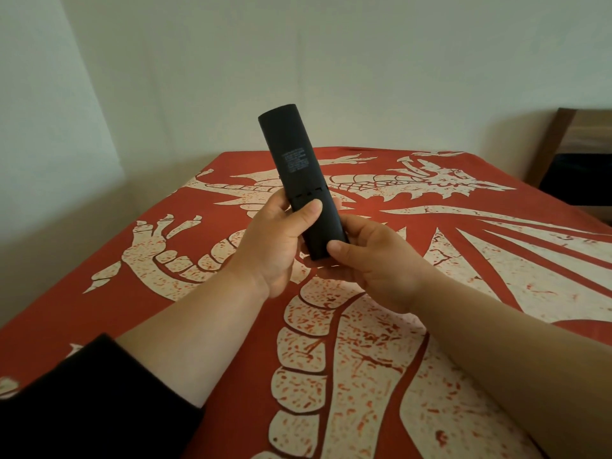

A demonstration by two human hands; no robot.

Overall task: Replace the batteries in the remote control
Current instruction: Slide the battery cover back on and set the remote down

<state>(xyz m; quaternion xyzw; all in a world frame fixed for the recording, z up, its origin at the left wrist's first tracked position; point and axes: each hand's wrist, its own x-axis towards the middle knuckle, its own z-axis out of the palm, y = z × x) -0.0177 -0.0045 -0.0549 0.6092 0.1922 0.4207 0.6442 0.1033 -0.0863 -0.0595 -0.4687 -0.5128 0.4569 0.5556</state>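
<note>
A long black remote control [293, 160] is held in the air above the bed, its back side with a small printed label facing me and its far end tilted up and left. My left hand [281, 240] grips its lower half from the left, the thumb pressing on the back cover just below a row of small slots. My right hand [374, 260] holds the near end from the right, thumb on the bottom corner. The battery cover sits flush on the remote. No batteries are in view.
Below the hands spreads a bed with a red cloth [496, 266] printed with a cream dragon. White walls stand behind and to the left. A wooden headboard or chair frame [556, 140] with a dark cushion is at the right edge.
</note>
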